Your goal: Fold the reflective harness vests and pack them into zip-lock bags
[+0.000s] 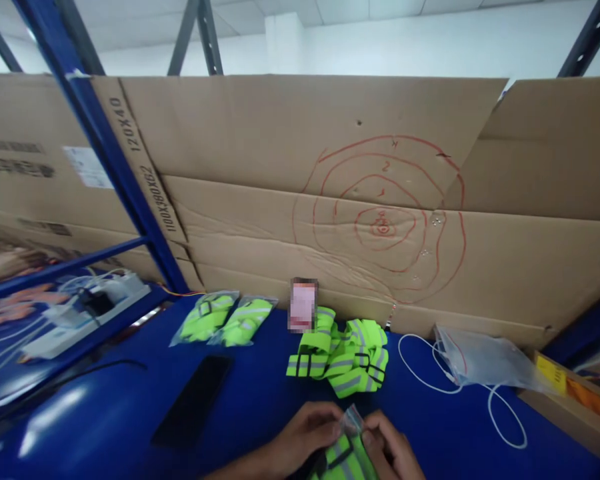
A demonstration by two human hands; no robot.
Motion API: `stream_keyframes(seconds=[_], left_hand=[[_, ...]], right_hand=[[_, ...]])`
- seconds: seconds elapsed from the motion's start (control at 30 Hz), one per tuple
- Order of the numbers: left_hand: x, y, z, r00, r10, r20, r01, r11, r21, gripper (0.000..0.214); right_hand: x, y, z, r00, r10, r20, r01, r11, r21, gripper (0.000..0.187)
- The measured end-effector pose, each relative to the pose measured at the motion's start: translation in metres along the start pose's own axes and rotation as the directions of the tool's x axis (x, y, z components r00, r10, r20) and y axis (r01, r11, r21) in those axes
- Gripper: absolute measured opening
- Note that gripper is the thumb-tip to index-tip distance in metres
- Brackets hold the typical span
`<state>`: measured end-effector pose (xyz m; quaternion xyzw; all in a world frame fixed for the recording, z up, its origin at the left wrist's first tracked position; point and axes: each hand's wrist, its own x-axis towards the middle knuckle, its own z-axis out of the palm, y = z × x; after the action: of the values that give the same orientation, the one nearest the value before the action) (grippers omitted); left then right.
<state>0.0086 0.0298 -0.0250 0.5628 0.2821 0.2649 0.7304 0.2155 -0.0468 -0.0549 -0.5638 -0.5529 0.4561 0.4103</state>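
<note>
At the bottom edge of the head view my left hand (303, 437) and my right hand (393, 447) both pinch the mouth of a small clear plastic bag (353, 421) with a folded neon-yellow reflective vest (344, 460) in it. Just beyond my hands a loose heap of the same neon vests (343, 357) lies on the blue table (260, 400). Two bagged vests (225, 319) lie side by side further back to the left.
A black phone (193, 400) lies flat to the left of my hands. A white cable (500, 413) and an empty clear bag (480, 360) lie to the right. Cardboard sheets (330, 200) with red drawn rings wall off the back. A power strip (80, 313) sits far left.
</note>
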Motion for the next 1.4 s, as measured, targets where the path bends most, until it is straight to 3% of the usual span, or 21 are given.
stream_keyframes(seconds=[0.2, 0.37, 0.57, 0.73, 1.0, 1.4], left_hand=[[0.008, -0.003, 0.002, 0.992, 0.130, -0.008, -0.127, 0.979, 0.160, 0.045], [0.007, -0.003, 0.009, 0.986, 0.160, -0.049, -0.148, 0.971, 0.189, 0.049], [0.011, -0.005, 0.003, 0.982, 0.169, -0.083, -0.149, 0.967, 0.207, 0.056], [0.012, -0.004, -0.001, 0.976, 0.206, -0.068, -0.184, 0.953, 0.241, 0.057], [0.009, -0.007, 0.001, 0.972, 0.219, -0.086, -0.200, 0.962, 0.188, 0.040], [0.010, -0.005, 0.000, 0.967, 0.242, -0.075, -0.225, 0.957, 0.181, 0.043]], right_hand=[[0.007, -0.008, -0.006, 0.997, -0.066, 0.042, 0.065, 0.998, 0.023, 0.048], [0.014, -0.016, -0.007, 0.995, -0.086, 0.044, 0.084, 0.996, 0.040, 0.050], [0.036, -0.025, 0.002, 0.978, -0.128, 0.164, 0.110, 0.987, 0.117, 0.054], [0.038, -0.027, 0.007, 0.968, -0.194, 0.162, 0.179, 0.979, 0.098, 0.052], [0.034, -0.026, 0.003, 0.989, -0.112, 0.101, 0.106, 0.992, 0.063, 0.050], [0.032, -0.018, 0.005, 0.980, -0.163, 0.116, 0.161, 0.987, 0.023, 0.042]])
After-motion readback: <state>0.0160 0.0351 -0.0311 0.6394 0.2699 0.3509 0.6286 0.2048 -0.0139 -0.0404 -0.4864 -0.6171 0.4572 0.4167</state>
